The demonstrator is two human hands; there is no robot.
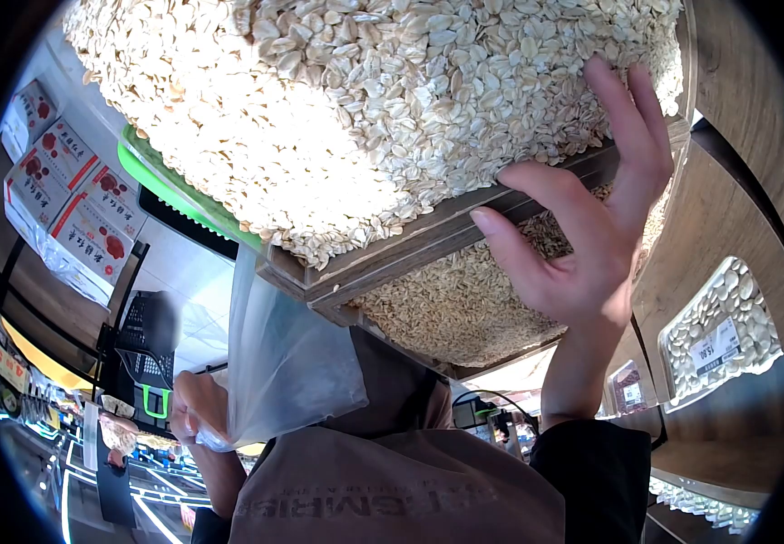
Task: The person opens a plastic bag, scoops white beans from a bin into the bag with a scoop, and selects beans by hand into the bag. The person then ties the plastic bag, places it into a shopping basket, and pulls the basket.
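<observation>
My left hand grips the edge of a clear plastic bag, which hangs below the corner of a wooden bin. My right hand is raised over the bin's wooden rim, its fingers apart and bent. Its fingertips are at the near right edge of a large heap of pale oat flakes; whether they touch the flakes is hard to tell. Nothing shows between those fingers. Under the right hand lies a second compartment of tan grains.
Printed boxes stand at the left, near a bright green edge and a black basket. On the right are wooden panels and a labelled pack of white pieces. A person shows at the lower left.
</observation>
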